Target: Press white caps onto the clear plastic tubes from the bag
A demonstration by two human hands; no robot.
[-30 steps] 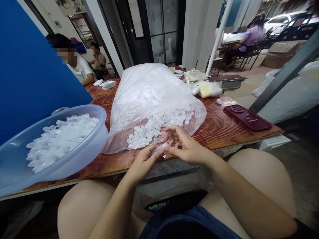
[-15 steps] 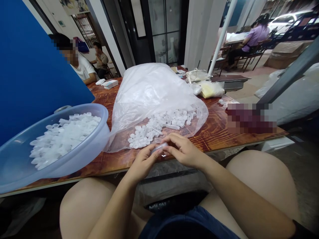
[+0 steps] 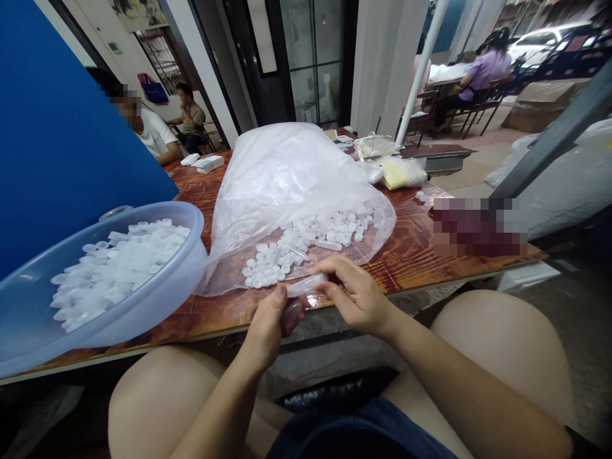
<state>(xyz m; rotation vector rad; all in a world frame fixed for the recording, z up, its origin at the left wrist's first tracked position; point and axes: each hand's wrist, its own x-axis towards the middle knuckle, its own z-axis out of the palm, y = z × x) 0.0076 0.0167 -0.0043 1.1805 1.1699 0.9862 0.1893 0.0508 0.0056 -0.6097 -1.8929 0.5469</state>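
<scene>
Between both hands, just over the table's near edge, is a translucent plastic tube (image 3: 306,285). My left hand (image 3: 268,319) is closed, its thumb on the tube's left end; a second clear rounded piece (image 3: 291,310) shows under the thumb, in the curled fingers. My right hand (image 3: 356,293) pinches the tube's right end between thumb and fingers. Just beyond my hands, small white caps (image 3: 268,262) and a few clear tubes (image 3: 327,245) lie in the mouth of a large clear plastic bag (image 3: 282,166).
A blue basin (image 3: 191,245) full of translucent white pieces (image 3: 119,268) stands on the left of the wooden table (image 3: 406,255). A blue panel (image 3: 71,115) rises behind it. Packaged items (image 3: 401,172) lie at the back right. A slanted metal post (image 3: 540,134) is on the right. Several people sit farther off.
My left hand has turned and drawn slightly down, baring more of the tube and the clear piece in its fingers. My right hand keeps its pinch. The view has shifted slightly.
</scene>
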